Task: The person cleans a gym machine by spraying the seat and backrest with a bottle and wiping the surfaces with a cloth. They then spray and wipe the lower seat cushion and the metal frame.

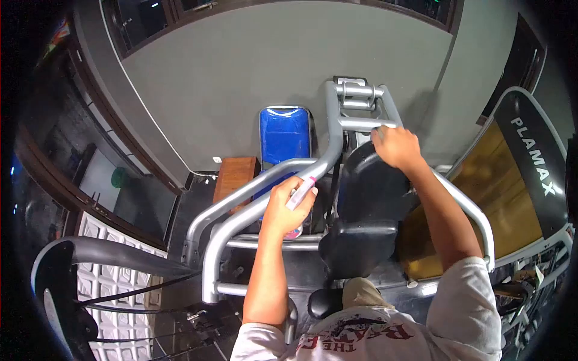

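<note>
My left hand (288, 207) is wrapped round a spray bottle (301, 193) with a whitish head and a pink nozzle pointing away from me. Part of its coloured body shows below the fingers. The hand is over the silver tube frame (241, 219) of an exercise machine. Farther forward, my right hand (397, 147) is closed at the top of the black padded backrest (370, 186), beside the silver crossbar (364, 124). Its fingertips are mostly hidden, and anything in them I cannot make out. A black seat pad (361, 240) lies nearer to me.
A blue chair (285, 135) and a brown wooden box (235, 178) are by the grey wall (253, 72). On the right rises a PLAMAX panel (518, 162). A dark curved machine arm (120, 249) and cables are at left, near a glass door (114, 174).
</note>
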### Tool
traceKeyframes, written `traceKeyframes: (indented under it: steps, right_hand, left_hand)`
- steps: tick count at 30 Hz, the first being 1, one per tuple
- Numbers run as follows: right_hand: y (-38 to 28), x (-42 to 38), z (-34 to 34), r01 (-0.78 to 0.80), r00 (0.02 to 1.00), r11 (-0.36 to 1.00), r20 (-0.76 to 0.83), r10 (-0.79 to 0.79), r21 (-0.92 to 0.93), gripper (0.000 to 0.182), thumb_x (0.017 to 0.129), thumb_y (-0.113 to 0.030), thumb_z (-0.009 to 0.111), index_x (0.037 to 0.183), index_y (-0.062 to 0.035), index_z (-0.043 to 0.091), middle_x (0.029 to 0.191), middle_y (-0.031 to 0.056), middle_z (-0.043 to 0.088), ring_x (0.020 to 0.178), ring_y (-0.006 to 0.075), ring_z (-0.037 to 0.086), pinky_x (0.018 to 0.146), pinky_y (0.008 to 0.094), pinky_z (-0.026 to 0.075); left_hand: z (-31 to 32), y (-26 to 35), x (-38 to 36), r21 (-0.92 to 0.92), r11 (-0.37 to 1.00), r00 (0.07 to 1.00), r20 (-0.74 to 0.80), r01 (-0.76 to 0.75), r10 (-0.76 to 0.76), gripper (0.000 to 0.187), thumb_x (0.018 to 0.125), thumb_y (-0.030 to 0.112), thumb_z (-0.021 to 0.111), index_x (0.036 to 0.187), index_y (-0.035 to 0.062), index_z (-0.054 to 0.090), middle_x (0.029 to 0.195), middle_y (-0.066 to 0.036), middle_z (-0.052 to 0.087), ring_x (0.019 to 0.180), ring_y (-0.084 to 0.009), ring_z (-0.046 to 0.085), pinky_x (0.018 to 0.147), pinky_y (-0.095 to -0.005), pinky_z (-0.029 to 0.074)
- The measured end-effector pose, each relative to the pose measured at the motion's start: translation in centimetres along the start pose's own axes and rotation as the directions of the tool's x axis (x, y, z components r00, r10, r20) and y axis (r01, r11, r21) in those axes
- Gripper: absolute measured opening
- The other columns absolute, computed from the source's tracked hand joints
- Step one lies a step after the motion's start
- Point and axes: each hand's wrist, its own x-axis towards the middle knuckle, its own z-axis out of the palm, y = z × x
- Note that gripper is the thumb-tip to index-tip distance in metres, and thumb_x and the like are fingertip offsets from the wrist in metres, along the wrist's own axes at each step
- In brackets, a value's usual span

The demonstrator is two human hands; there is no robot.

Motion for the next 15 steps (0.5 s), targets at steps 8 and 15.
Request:
traceKeyframes:
  steps: [8,15]
  right_hand:
    - [-1.0,3.5,1.8,0.043,0.999,0.996,-0.017,-0.045,-0.074,0.046,0.098,-0.042,0.049,0.102,-0.0045,0.075,0.107,0.0244,0.072,0.102,0.0427,0.069,0.091,0.0525,0.054]
    - [-1.9,0.4,0.4,0.062,0.998,0.994,0.029,-0.060,-0.088,0.044,0.098,-0.041,0.050,0.106,-0.0048,0.074,0.100,0.0235,0.073,0.094,0.0425,0.071,0.089,0.0525,0.055]
  left_hand:
    - [-0.4,0.7,0.3,0.046,0.999,1.000,0.009,-0.028,0.028,0.019,0.087,0.017,0.076,0.087,0.0008,0.067,0.072,-0.009,0.064,0.065,-0.0157,0.060,0.062,-0.0330,0.048]
    - [-0.3,0.4,0.4,0.055,0.998,0.999,-0.029,-0.038,0.040,0.017,0.086,0.016,0.076,0.087,0.0007,0.067,0.068,-0.009,0.062,0.062,-0.0160,0.058,0.061,-0.0323,0.047]
